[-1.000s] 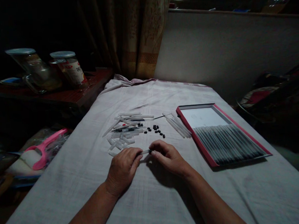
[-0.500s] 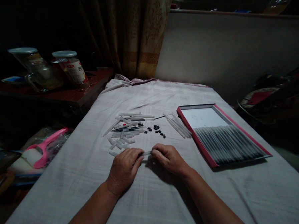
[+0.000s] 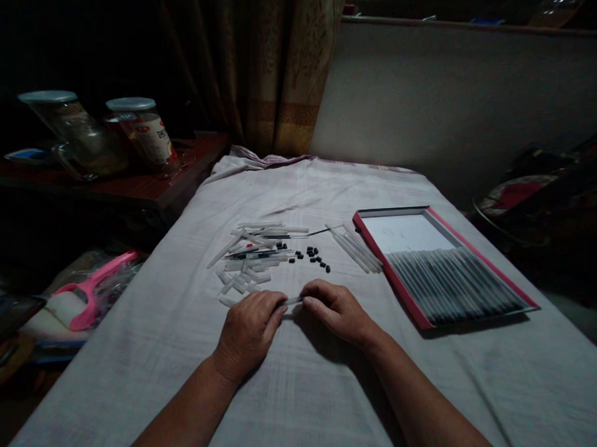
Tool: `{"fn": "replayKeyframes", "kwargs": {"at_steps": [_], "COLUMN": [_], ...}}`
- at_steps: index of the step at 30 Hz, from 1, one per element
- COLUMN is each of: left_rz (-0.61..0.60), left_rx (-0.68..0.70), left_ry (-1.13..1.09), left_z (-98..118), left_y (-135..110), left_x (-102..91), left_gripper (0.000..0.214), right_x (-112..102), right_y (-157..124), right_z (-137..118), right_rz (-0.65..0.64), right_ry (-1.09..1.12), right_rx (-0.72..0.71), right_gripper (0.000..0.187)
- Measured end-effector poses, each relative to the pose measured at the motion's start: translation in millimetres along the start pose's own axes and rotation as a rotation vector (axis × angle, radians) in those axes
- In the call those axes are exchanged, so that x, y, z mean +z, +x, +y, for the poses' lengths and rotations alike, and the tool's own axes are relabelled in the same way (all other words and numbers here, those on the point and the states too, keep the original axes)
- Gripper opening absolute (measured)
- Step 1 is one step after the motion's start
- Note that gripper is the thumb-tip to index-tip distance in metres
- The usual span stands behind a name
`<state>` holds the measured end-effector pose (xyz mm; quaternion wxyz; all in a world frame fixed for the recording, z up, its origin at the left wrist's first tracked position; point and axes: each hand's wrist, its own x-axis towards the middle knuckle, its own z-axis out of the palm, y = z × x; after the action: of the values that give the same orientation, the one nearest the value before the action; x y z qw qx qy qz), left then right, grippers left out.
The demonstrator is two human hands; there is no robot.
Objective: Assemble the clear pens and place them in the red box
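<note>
Between my two hands lies a translucent pen barrel (image 3: 293, 301), seen only in its short middle stretch. My left hand (image 3: 251, 325) pinches its left part between thumb and fingers. My right hand (image 3: 337, 311) is closed at the other end, where a small dark bit shows by the fingertips; whether it is a separate piece I cannot tell. Just beyond the hands are short translucent tubes (image 3: 256, 278), dark thin refills (image 3: 260, 255), longer barrels (image 3: 224, 250) and small black plugs (image 3: 312, 251). A row of clear barrels (image 3: 354, 248) lies further right.
On the right of the white cloth (image 3: 297, 197) lies a red-edged box (image 3: 399, 281) holding a row of dark-ended pens (image 3: 452, 285). Left of the table are a wooden cabinet (image 3: 161, 187) with jars (image 3: 146, 135) and a pink-handled item (image 3: 94, 287).
The dark bit now shows at the barrel's right end by my right fingertips, which have loosened slightly. Both hands otherwise keep their places, and the view has shifted a little.
</note>
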<state>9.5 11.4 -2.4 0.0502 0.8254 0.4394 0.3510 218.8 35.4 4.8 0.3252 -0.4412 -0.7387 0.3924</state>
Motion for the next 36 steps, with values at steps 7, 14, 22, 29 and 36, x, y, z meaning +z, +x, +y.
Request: {"fn": "replayKeyframes", "kwargs": {"at_steps": [7,14,22,29,36], "left_rz": [0.013,-0.010,-0.010,-0.019,-0.021], "left_rx": [0.013,-0.008,-0.011,0.001,0.014], "left_ry": [0.000,-0.012,-0.015,-0.012,-0.013], "left_z": [0.8,0.7,-0.5,0.1,1.2], "left_y": [1.2,-0.1,-0.3,0.4,-0.1], "left_x": [0.1,-0.5,0.1,0.8,0.4], "left_gripper": [0.012,0.012,0.013,0.012,0.011], "right_x": [-0.1,0.5,-0.1,0.2,2.1], "right_y": [-0.1,-0.1,-0.1,-3.5,-6.4], "right_z": [0.6,-1.4,0.4,0.4,-0.5], "right_rz": [-0.041,-0.032,-0.046,-0.027,-0.027], "right_ry": [0.019,-0.071,-0.134,-0.195,-0.233], "right_rx": [0.009,-0.004,-0.005,-0.050,-0.060], "right_gripper": [0.012,0.015,0.021,0.021,0.020]}}
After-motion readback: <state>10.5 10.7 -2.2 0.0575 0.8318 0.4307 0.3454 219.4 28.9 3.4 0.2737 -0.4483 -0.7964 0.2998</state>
